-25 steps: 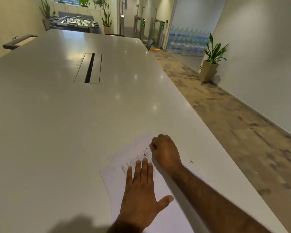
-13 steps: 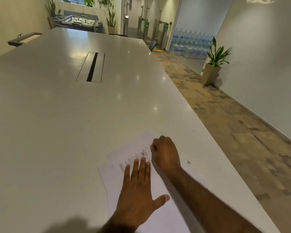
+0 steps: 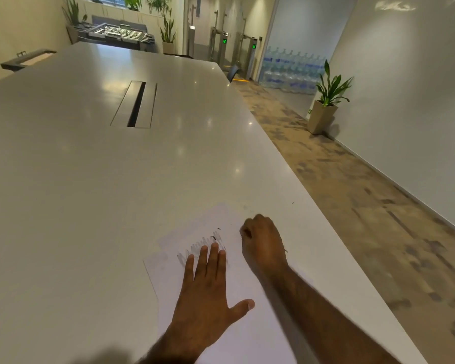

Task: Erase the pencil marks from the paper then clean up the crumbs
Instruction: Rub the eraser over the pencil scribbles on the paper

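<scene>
While the thin white paper (image 3: 166, 274) lies loose on a slick, glossy surface (image 3: 90, 206), it could skid or crease if the left hand (image 3: 208, 292) eases off. That hand lies spread flat on the paper's middle, fingers straight, tips touching the grey zigzag pencil marks (image 3: 192, 252); pressing there could smear the soft graphite. Just beyond the marks, dark curled crumbs (image 3: 214, 237) sit on the paper, and a hard stroke could flick them off. At the paper's right edge the right hand (image 3: 263, 243) is balled up, knuckles raised; whether it holds an eraser I cannot tell. One speck (image 3: 292, 202) lies off the paper, beyond its far right corner.
</scene>
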### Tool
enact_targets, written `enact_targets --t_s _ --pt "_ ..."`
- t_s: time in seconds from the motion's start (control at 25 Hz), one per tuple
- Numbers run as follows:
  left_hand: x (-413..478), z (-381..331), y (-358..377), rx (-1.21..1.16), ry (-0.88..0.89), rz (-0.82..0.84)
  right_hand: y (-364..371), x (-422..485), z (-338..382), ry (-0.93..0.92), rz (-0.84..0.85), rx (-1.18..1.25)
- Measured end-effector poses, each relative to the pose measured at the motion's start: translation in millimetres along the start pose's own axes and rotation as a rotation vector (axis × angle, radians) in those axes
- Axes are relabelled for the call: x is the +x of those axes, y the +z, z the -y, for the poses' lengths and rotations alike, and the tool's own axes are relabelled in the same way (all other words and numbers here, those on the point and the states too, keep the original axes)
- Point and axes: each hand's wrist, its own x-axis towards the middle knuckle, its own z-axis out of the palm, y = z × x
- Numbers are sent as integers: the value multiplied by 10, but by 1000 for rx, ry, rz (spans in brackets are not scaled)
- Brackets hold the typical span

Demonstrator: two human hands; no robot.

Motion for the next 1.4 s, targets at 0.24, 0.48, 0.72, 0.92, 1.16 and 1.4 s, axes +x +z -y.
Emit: enact_targets --t_s 0.24,0.48,0.72,0.92,1.16,1.4 --pt "-13 30 58 -53 36 91 4 -196 58 -2 33 113" --pt "-8 -1 49 -14 0 82 -38 414 -71 47 80 72" --pt "-8 8 38 -3 -3 58 -57 -179 -112 13 83 103" --pt "-11 3 29 7 -3 83 -127 429 -126 172 72 265" --pt "-30 -12 -36 13 0 63 -728 -783 -174 444 -103 974" --pt "-50 -86 -168 115 1 134 -408 -1238 -573 547 11 1113"
